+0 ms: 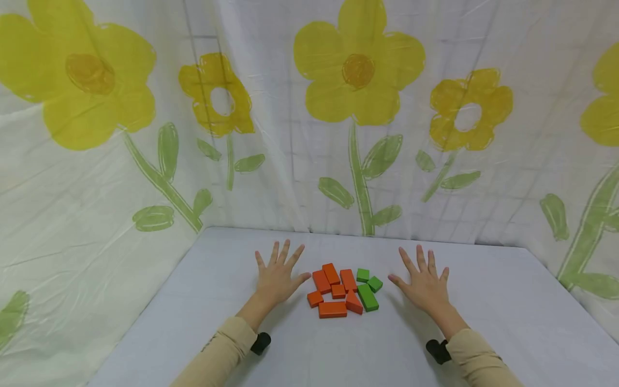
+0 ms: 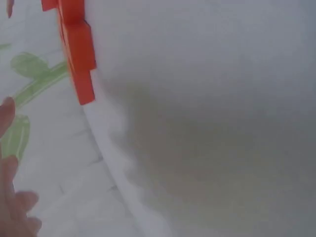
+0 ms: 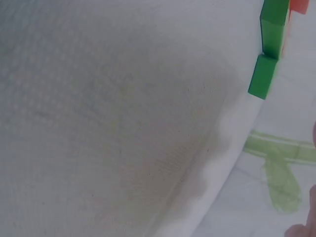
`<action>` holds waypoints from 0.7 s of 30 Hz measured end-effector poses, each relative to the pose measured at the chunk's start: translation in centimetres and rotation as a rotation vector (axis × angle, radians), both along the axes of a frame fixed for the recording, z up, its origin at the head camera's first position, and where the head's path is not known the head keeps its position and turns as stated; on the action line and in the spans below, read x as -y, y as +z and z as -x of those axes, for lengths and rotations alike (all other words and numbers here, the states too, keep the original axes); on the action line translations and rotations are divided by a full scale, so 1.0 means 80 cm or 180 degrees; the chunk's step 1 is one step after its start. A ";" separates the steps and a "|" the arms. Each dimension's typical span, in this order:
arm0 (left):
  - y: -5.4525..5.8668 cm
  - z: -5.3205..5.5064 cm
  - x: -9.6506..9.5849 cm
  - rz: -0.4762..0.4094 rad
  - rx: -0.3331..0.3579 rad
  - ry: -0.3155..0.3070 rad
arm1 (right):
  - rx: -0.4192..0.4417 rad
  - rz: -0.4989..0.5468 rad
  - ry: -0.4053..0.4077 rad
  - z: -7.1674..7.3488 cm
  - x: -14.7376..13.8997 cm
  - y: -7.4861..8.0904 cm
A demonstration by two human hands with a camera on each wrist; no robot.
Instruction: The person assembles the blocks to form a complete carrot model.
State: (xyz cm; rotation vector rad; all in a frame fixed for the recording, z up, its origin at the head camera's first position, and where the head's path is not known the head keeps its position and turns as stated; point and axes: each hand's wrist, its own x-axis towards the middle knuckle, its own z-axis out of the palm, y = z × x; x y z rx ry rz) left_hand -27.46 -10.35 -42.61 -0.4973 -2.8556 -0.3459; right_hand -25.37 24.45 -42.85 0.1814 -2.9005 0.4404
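Flanking 10 blocks (image 1: pixel 338 291): left hand (image 1: pixel 278 281), right hand (image 1: pixel 425 287), outspread.

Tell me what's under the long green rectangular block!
The flat white tabletop shows beside the long green rectangular block; whatever lies directly beneath it is covered, so I can't see that part.

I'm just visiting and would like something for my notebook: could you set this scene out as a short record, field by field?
Left hand: fingers spread, holding nothing
Right hand: fingers spread, holding nothing
Orange blocks: seven, one of them triangular
Green blocks: three, at the right of the group
Layout: loose cluster on the white table, between the two hands
Sleeves: beige
Backdrop: white, flower-patterned cloth
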 end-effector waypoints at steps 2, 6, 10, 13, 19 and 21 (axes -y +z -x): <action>0.004 -0.002 -0.005 -0.0035 0.0190 -0.0241 | 0.0035 -0.0031 0.0004 0.000 0.000 0.000; 0.010 -0.008 -0.019 0.0109 0.0459 -0.0903 | 0.0019 -0.0050 0.0032 0.000 0.002 -0.001; 0.013 -0.015 -0.041 0.0560 0.0371 -0.1443 | -0.0056 -0.0045 0.0048 -0.001 0.006 0.001; 0.015 -0.021 -0.056 0.0949 0.0276 -0.1658 | -0.0073 -0.0047 0.0067 -0.001 0.010 0.001; 0.018 -0.031 -0.077 0.1497 0.0309 -0.1798 | 0.0022 -0.0027 0.0113 -0.004 0.019 0.003; 0.018 -0.031 -0.079 0.1580 0.0322 -0.1816 | 0.0043 -0.0030 0.0139 -0.005 0.023 0.004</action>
